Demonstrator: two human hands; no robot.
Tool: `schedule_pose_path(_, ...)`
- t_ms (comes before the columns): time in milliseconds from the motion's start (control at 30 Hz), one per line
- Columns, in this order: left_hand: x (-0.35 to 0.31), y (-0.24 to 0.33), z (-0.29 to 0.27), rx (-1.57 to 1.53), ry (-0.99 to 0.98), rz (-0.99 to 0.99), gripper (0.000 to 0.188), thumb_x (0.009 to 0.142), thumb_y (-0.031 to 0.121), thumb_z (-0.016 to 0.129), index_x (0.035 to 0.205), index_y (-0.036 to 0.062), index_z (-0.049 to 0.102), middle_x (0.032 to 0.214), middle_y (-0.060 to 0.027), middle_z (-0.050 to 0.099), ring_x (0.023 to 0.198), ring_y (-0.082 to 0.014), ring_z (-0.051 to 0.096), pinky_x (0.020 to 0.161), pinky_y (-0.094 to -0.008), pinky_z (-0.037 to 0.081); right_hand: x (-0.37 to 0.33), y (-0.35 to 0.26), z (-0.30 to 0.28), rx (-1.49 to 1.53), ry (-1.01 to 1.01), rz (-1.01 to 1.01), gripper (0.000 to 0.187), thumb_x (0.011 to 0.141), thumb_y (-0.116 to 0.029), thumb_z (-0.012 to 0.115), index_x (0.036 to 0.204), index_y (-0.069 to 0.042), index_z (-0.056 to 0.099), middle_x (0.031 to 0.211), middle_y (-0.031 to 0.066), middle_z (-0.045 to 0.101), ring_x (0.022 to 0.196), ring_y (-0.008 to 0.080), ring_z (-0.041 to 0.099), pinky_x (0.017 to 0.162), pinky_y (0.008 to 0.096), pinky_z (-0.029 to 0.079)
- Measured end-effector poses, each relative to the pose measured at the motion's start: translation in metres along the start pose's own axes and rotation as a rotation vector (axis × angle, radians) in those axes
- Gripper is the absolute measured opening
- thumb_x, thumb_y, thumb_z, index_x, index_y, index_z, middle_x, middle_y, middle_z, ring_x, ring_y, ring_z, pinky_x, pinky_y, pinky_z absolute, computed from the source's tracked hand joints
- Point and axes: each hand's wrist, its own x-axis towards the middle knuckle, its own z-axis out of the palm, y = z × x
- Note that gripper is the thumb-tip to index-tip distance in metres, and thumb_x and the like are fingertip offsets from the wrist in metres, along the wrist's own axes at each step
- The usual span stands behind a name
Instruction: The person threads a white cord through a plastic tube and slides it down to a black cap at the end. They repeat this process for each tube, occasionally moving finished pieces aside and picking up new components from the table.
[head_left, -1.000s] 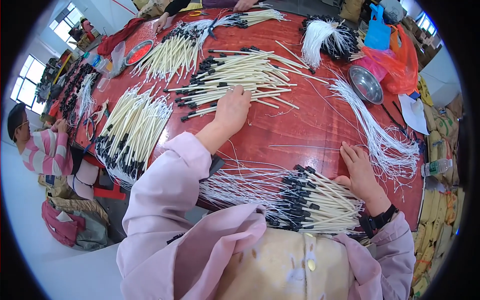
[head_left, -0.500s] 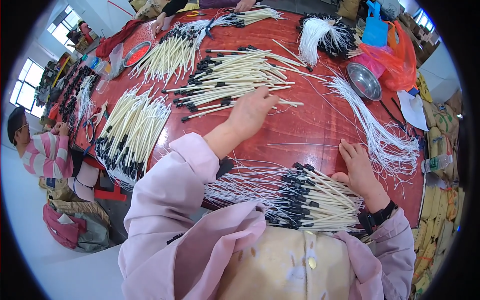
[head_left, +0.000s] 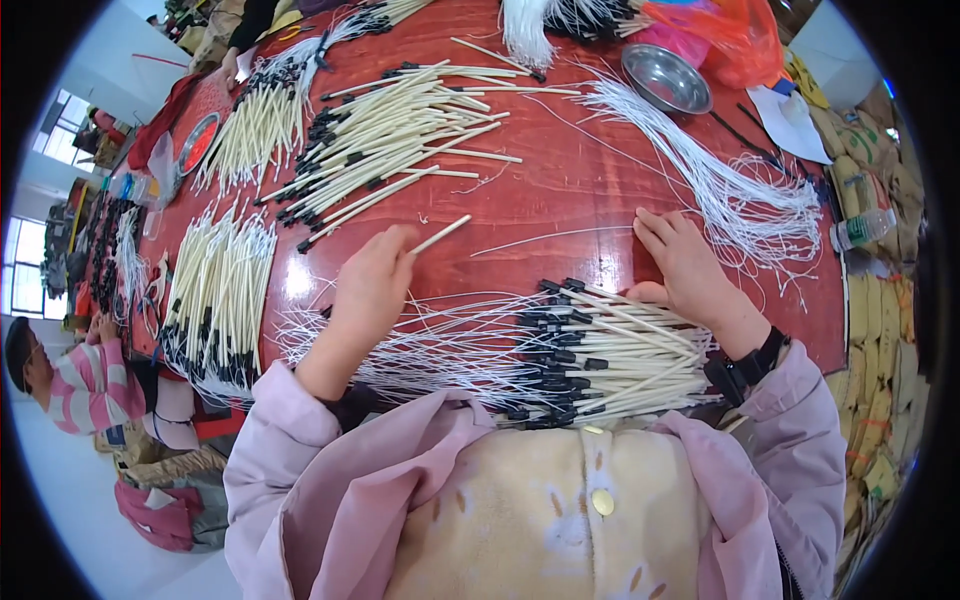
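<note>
My left hand (head_left: 375, 285) is closed around one end of a cream stick (head_left: 442, 233), which points up and right from its fingers. My right hand (head_left: 688, 265) rests low over the table, a thin white string (head_left: 560, 238) running left from its bent fingertips; the exact grip is partly hidden. In front of my body lies a bundle of cream sticks (head_left: 640, 350) with black end pieces and long white strings (head_left: 430, 350) fanning left beneath my left forearm. Beyond my left hand is a loose pile of similar black-tipped sticks (head_left: 400, 140).
A hank of white strings (head_left: 720, 180) lies at the right, near a metal bowl (head_left: 668, 78) and red plastic bag (head_left: 735, 40). Stick bundles (head_left: 222, 290) lie at the left. A plastic bottle (head_left: 862, 230) is beyond the right edge. A person (head_left: 85, 375) sits at far left.
My left hand has drawn back from the loose pile toward me, bringing one stick. My right hand has shifted slightly away from me with the string. The whole view has shifted too.
</note>
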Motion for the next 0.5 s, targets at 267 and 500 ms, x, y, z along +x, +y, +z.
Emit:
schedule_pose_path(267, -0.017, -0.003, -0.016, 0.021, -0.170, -0.094, 0.007, 0.093, 0.006, 0.063, 0.099, 0.0028, 0.065, 0.089, -0.0178, 0.065, 0.082, -0.0405, 0.064, 0.070, -0.0446, 0.051, -0.002, -0.002, 0.001, -0.002, -0.017, 0.013, 0.096, 0.075, -0.059, 0.075, 0.135, 0.012, 0.052, 0.147, 0.0231, 0.048, 0.123, 0.0390, 0.048, 0.109, 0.0454, 0.040)
schedule_pose_path(500, -0.017, -0.008, -0.009, 0.025, -0.162, -0.090, 0.007, 0.093, 0.006, 0.063, 0.098, 0.0023, 0.065, 0.088, -0.0177, 0.065, 0.081, -0.0403, 0.064, 0.070, -0.0448, 0.051, 0.003, -0.010, -0.003, -0.032, -0.052, 0.025, 0.099, 0.073, -0.060, 0.075, 0.135, 0.013, 0.052, 0.143, 0.0235, 0.049, 0.123, 0.0386, 0.048, 0.109, 0.0450, 0.040)
